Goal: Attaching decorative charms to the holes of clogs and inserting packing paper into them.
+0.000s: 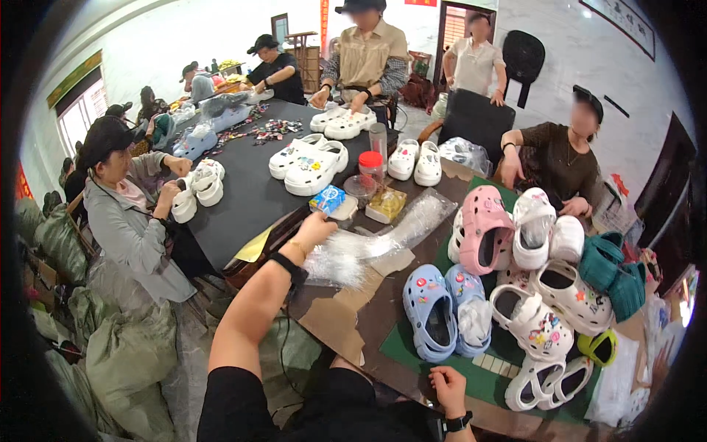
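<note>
My left hand (315,231) is stretched out over the dark table, its fingers closed at the lower edge of a small blue packet (328,199). The packet lies tilted beside a yellow block-shaped pack (386,204) and a clear round tub (360,186). Under my left forearm is a bundle of thin clear plastic strands (339,258). Down by the near table edge, my right hand (448,389) is loosely curled with nothing visible in it. Nearest to it are a pair of light blue clogs (431,313) with colourful charms, one stuffed with white wrapping.
A green mat (401,345) carries piled clogs, including a pink one (486,230) and teal ones (613,269). White clogs (317,166) and a red-lidded jar (371,166) stand farther back. Co-workers surround the tables; one at left handles white clogs (199,184). Sacks (132,353) line the left floor.
</note>
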`<action>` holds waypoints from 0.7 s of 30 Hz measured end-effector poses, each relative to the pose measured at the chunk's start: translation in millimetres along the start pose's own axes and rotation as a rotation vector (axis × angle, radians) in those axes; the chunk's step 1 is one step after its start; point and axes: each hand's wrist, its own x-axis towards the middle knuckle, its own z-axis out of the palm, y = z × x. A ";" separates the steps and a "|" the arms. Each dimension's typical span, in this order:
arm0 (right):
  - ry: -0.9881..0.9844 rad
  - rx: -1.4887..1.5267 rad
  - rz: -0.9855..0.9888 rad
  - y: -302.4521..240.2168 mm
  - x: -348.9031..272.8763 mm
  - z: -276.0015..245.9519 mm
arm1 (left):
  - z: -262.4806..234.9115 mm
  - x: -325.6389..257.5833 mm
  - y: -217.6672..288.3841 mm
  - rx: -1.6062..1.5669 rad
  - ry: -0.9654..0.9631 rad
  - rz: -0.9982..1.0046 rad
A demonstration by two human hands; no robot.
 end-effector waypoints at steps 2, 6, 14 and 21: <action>-0.017 0.014 0.006 8.8 3.2 2.6 | -27.1 42.4 -16.7 0.108 0.113 0.108; 0.097 -0.015 0.030 1.0 0.7 -0.5 | -45.3 78.0 36.4 0.616 0.436 0.121; 0.158 -0.330 -0.181 -25.0 -2.6 2.8 | -72.9 168.6 61.8 0.729 0.551 0.184; 0.287 -0.617 -0.486 14.3 13.2 2.8 | -72.9 241.3 58.2 0.925 0.479 0.152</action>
